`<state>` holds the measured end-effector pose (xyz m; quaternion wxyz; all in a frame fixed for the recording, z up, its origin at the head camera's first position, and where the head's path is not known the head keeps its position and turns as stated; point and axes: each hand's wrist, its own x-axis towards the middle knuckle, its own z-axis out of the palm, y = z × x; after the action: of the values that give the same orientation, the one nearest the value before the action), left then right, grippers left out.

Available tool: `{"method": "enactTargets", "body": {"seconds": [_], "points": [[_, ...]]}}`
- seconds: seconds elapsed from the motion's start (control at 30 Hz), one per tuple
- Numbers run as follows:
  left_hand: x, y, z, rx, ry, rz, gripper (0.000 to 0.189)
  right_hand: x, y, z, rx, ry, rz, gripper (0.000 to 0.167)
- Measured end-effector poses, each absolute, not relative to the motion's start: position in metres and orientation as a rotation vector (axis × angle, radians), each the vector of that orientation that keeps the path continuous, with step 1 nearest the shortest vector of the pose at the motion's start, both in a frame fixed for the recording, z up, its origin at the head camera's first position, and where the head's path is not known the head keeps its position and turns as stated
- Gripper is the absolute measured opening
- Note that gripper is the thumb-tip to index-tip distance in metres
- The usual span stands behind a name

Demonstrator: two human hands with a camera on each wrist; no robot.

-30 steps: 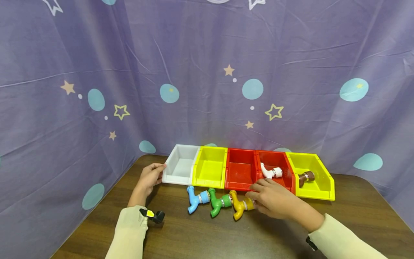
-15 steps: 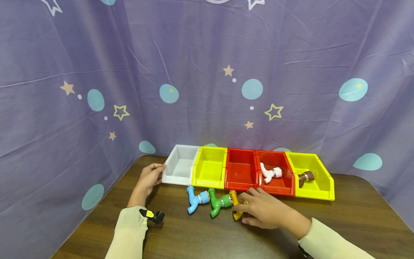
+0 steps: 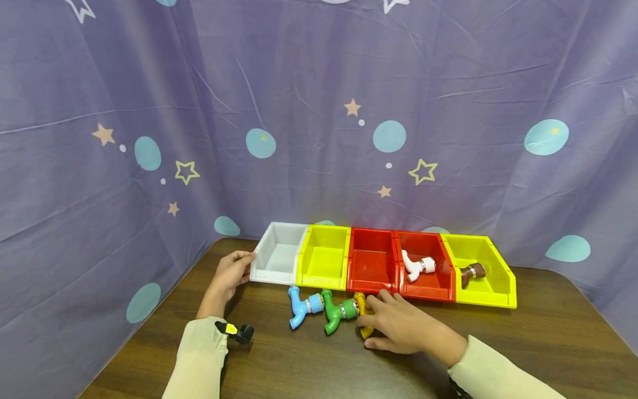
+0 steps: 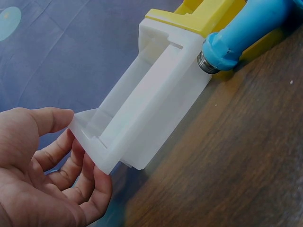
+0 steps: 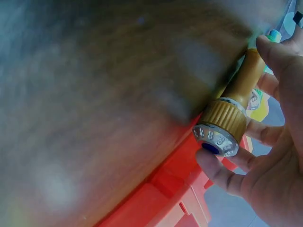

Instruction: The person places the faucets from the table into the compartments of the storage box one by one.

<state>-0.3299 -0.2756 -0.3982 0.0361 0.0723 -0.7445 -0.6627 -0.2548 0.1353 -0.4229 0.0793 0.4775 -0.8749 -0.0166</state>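
In the head view my left hand [image 3: 232, 275] is at the left side of the white bin [image 3: 279, 252]; the left wrist view shows thumb and curled fingers pinching the bin's edge. My right hand [image 3: 399, 324] is curled over a mustard-yellow tap [image 3: 366, 331] lying on the table, hiding most of it. From the right wrist, the thumb is near one end of that tap [image 5: 232, 101] and the fingers run along its far side to the ribbed knob. Left of it lie a green tap [image 3: 336, 313] and a light blue tap [image 3: 303, 307].
Right of the white bin stand a yellow bin [image 3: 323, 260], a red bin [image 3: 372, 266], another red bin [image 3: 443, 282] holding a white tap [image 3: 416, 266], and a second yellow bin [image 3: 498, 282] holding a brown tap [image 3: 472, 271]. A purple curtain [image 3: 309, 188] hangs behind the wooden table [image 3: 299, 366].
My right hand has moved left from beside the yellow tap's knob to over the tap, and its fingers now surround it. My left hand has stayed on the white bin.
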Motion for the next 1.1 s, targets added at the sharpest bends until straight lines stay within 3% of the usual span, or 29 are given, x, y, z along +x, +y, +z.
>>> {"method": "enactTargets", "body": {"seconds": [0.27, 0.73, 1.1], "points": [[-0.326, -0.275, -0.396, 0.199, -2.280, -2.048, 0.031, -0.254, 0.135, -0.424, 1.422, -2.617, -0.049, 0.023], [-0.353, -0.287, -0.425, 0.235, -2.273, -2.017, 0.034, -0.251, 0.147, -0.412, 1.434, -2.579, -0.046, 0.027], [-0.354, -0.288, -0.429, 0.237, -2.272, -1.991, 0.029, -0.258, 0.152, -0.395, 1.411, -2.537, -0.082, 0.028]]}}
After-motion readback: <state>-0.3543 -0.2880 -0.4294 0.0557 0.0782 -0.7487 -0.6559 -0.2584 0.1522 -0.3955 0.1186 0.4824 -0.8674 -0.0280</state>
